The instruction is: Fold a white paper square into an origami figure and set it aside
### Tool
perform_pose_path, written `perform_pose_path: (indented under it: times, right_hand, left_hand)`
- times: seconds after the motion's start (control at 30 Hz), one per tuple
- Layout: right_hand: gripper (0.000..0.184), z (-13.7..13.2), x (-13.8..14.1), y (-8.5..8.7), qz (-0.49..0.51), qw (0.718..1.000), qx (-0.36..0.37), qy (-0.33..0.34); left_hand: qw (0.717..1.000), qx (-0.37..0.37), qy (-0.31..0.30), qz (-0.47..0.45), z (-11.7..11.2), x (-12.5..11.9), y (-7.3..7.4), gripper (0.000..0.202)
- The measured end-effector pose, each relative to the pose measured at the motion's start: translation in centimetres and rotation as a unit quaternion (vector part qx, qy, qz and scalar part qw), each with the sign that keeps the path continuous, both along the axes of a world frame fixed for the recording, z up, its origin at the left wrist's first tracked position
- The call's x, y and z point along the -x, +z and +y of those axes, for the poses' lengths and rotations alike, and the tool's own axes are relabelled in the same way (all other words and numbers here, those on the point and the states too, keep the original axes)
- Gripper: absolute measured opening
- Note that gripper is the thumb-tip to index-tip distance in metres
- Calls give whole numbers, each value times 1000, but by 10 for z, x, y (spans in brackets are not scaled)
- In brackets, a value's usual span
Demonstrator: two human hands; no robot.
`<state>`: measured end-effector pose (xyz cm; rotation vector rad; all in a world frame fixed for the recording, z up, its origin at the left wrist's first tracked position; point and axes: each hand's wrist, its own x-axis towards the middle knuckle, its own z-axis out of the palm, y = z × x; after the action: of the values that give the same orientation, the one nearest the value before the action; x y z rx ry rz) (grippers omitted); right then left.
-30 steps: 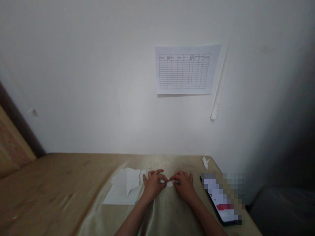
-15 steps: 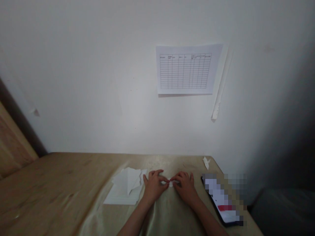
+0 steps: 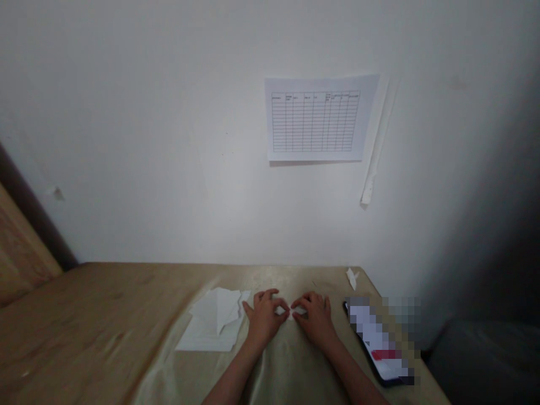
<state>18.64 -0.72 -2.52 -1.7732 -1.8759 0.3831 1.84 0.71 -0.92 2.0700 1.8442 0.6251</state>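
Note:
My left hand [image 3: 264, 315] and my right hand [image 3: 313, 316] meet over the table, their thumbs and forefingers pinched on a small piece of white paper [image 3: 291, 316]. Most of this paper is covered by the fingers, and its exact shape cannot be made out. Beside my left hand lies a stack of white paper sheets [image 3: 205, 337]. On top of the stack rest torn or folded white paper pieces [image 3: 215, 306].
A smartphone [image 3: 375, 343] with a lit, partly blurred screen lies right of my right hand. Behind it is a small white paper scrap [image 3: 351, 279]. The brown-covered table [image 3: 126, 315] meets a white wall, where a printed table sheet [image 3: 316, 121] hangs.
Both hands stay nearly in place, still pinching the paper. The gap between thumb and forefinger looks slightly rounder on each hand. The view has shifted a little.

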Motion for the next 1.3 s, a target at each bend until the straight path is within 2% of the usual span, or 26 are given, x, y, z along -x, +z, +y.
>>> perform_pose_path:
  times: [0.13, 0.5, 0.7, 0.9, 1.3]
  right_hand:
    - [21, 2, -4, 0, 1, 1000, 7, -5]
    - [25, 4, -19, -1, 15, 1000, 7, 1]
    - [25, 5, -19, -3, 10, 1000, 3, 0]
    - [23, 2, -18, -2, 11, 1000, -8, 1]
    - [21, 1, -19, -2, -2, 1000, -12, 8]
  left_hand:
    - [1000, 27, -9, 0, 2, 4, 3, 17]
    - [999, 44, -8, 15, 5, 13, 8, 23]
    - [999, 28, -6, 25, 3, 13, 6, 30]
    - [999, -12, -15, 28, -3, 12, 5, 27]
    - [999, 5, -29, 33, -5, 11, 11, 20]
